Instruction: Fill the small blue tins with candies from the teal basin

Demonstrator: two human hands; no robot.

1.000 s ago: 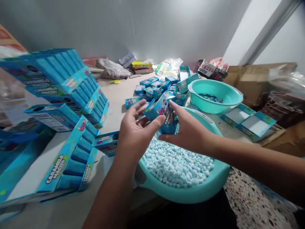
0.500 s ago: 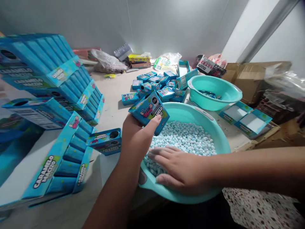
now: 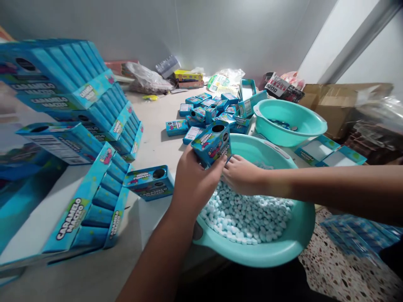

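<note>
Two round turquoise plastic basins [image 3: 264, 256] stand on the worktop [image 3: 151, 126], one near, one far right. Pale blue candies [image 3: 248, 222] in the near one are too many to count. Three blue printed cardboard boxes [image 3: 209, 147] show a dark round top spot: one in the left hand [image 3: 198, 180], two farther left. At left, three filled blue display trays [image 3: 90, 92] form a stack; one more lies nearer, showing five packs [image 3: 97, 214]. Two white-lined blue cardboard trays [image 3: 317, 149] lie right. The far pile of small blue boxes [image 3: 210, 113] exceeds ten, overlapping.

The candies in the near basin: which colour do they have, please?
The candies look pale blue to whitish, best seen in the head view.
</note>
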